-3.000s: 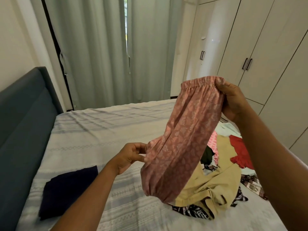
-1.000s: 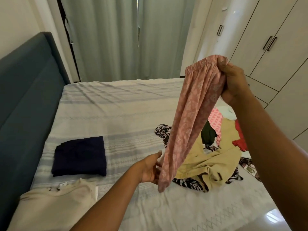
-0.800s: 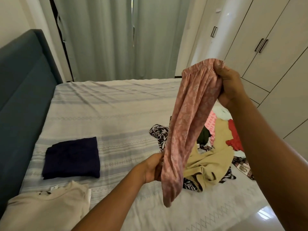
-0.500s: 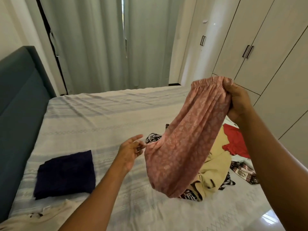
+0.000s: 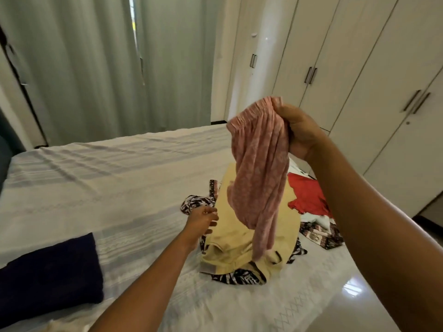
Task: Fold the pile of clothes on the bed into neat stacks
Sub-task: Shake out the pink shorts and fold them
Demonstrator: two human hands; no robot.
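There — pink garment (image 5: 259, 168) tight in right fingers (image 5: 287, 111); left fingers (image 5: 211, 215) loose, apart from it.

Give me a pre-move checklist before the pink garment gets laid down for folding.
1. Right hand grips the pink garment at its waistband: ok.
2. Left hand holds the garment's lower end: not ok; it is apart from it, beside the tan garment, holding nothing.
3. Garment hangs flat: not ok; it is bunched and twisted.
4. Bare sheet to lay it on: ok, between the navy folded cloth and the tan garment.
5. Lower end clear of the tan garment: cannot tell.
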